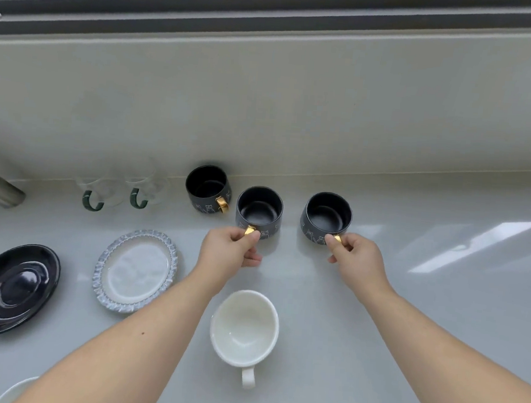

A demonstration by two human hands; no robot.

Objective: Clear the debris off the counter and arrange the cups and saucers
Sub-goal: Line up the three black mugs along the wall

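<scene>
White plate (16, 390): only an edge shows, at 7 o'clock, closest to us.
White cup (244, 327): stands upright at 6 o'clock between the two arms, handle pointing back at the person.
Black saucer (11, 288): lies flat far out at 9 o'clock, with no cup on it.
Glass saucer (135, 270): sits just beside the black one, closer to the middle, also bare.
Left hand (230, 248): closed, pinching the gold handle of the middle black cup (259, 210).
Right hand (355, 256): closed, pinching the gold handle of the right black cup (326, 217) at 1 o'clock.
Why held so: I think each cup is held by its handle so both can be slid into a neat row at once.
Third black cup (208, 189): stands at 11 o'clock, against the wall, just beside the middle cup.
Glass cups (120, 186): two clear ones with green handles wait by the wall at 10 o'clock.
Counter (408, 308): I see no crumbs or mess on it.
Writing: none to read; the black cups only have small white cat drawings.
</scene>
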